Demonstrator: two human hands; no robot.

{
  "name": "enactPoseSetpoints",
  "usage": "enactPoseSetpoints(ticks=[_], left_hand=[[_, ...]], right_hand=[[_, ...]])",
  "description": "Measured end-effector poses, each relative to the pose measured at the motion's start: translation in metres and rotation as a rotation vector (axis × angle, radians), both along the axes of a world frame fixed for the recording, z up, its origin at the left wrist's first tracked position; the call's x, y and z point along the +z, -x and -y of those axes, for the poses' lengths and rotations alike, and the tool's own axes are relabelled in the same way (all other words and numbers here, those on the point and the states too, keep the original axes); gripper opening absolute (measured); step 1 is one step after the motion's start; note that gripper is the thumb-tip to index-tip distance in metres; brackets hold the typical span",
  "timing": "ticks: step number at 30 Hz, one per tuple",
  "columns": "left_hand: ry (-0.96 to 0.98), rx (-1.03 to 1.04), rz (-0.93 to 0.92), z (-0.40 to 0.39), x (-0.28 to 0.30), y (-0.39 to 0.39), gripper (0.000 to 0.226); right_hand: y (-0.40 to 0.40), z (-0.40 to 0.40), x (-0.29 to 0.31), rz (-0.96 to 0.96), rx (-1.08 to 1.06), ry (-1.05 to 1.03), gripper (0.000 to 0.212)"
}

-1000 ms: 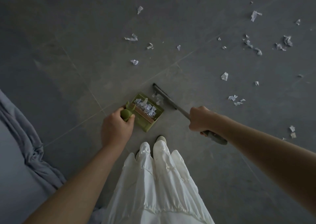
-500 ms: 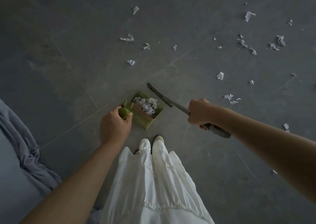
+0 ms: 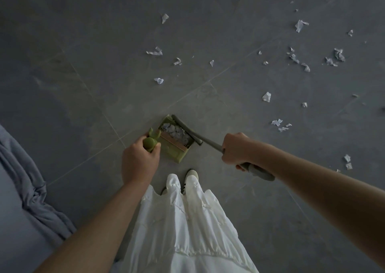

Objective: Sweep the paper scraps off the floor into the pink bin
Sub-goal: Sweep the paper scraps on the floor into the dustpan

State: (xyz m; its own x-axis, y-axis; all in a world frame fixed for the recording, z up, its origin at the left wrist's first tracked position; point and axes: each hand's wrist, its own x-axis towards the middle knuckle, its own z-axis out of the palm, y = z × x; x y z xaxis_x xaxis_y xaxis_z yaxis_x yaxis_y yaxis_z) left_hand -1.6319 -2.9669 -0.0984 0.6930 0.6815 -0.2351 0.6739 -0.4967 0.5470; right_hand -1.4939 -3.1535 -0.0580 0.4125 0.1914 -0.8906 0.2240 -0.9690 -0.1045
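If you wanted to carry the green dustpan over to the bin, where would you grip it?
By its upright handle, from above, as the left hand does now. The handle rises from the near wall, so the dustpan likely stays level and keeps its scraps.

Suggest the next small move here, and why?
Probably lift the broom off the dustpan and reach right for the scraps: the pan already holds paper, the broom head rests at its mouth, and many scraps remain on the floor.
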Motion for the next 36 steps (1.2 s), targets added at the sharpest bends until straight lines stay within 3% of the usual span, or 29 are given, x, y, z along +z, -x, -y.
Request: enactPoseSetpoints(ticks=[16,26,36], left_hand=[[0.023,0.058,0.104,0.012,0.012,-0.067,0.023],[0.012,0.006,0.143,-0.019,0.015,-0.140,0.023],[0.025,0.053,0.136,-0.073,0.015,-0.209,0.020]], right_hand=[[-0.079,0.031,0.027,0.064,-0.407,0.013,0.022],[-0.143,0.054,-0.012,0.111,-0.908,-0.018,0.015],[-0.246,-0.013,-0.025,0.026,-1.012,-0.116,0.026]])
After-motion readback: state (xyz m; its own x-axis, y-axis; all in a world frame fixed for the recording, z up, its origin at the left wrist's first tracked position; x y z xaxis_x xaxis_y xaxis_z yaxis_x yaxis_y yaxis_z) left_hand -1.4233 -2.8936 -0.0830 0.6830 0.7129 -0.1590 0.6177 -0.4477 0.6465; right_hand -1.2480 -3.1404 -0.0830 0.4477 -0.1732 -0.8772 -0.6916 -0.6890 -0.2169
